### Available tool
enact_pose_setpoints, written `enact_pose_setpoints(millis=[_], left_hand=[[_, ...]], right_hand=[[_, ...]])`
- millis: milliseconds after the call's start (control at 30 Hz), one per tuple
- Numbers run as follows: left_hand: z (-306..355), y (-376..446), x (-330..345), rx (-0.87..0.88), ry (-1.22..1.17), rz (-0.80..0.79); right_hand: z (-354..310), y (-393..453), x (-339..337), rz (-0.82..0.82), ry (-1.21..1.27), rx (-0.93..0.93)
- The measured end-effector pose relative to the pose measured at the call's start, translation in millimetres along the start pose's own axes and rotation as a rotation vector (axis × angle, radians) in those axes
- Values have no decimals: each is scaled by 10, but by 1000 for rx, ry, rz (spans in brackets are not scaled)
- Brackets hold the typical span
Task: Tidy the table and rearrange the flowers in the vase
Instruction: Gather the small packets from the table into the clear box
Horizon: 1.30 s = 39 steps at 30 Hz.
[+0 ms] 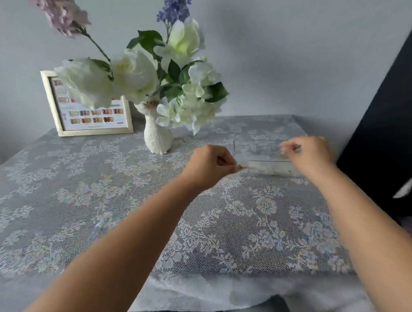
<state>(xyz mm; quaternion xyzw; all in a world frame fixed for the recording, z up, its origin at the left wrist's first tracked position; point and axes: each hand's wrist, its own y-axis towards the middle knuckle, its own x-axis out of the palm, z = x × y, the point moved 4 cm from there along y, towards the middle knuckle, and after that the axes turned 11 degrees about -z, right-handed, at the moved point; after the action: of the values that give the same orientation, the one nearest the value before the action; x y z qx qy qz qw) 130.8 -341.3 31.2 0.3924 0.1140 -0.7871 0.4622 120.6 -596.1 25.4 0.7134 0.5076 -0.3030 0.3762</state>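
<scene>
A white cat-shaped vase (157,137) stands at the back of the table and holds white flowers (137,76), a purple sprig (175,5) and a leaning lilac stem (57,9). To the right of the vase, a clear plastic box (263,158) is just above the lace tablecloth (105,199). My left hand (211,165) is closed on its near left corner. My right hand (308,152) pinches its far right edge. The box is blurred and see-through, so its contents are unclear.
A gold-framed picture (89,114) with rows of coloured swatches leans against the wall behind the flowers on the left. A dark chair back (388,115) rises at the right edge of the table. The tablecloth hangs over the near edge.
</scene>
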Motion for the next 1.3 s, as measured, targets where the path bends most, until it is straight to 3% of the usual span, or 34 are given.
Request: enact_pose_setpoints(millis=[200, 367, 767, 900, 1067, 1300], left_hand=[[182, 431, 239, 21, 2, 42], [307, 773, 384, 30, 11, 18], [110, 1143, 590, -99, 104, -65], [162, 1103, 524, -67, 189, -62], [133, 832, 312, -53, 169, 66], [-523, 2, -86, -154, 114, 146]], right_hand=[[207, 163, 85, -136, -35, 53], [340, 93, -6, -60, -219, 106], [477, -244, -161, 39, -167, 119], [458, -276, -199, 94, -144, 144], [359, -328, -196, 142, -143, 110], [-98, -385, 36, 122, -103, -60]])
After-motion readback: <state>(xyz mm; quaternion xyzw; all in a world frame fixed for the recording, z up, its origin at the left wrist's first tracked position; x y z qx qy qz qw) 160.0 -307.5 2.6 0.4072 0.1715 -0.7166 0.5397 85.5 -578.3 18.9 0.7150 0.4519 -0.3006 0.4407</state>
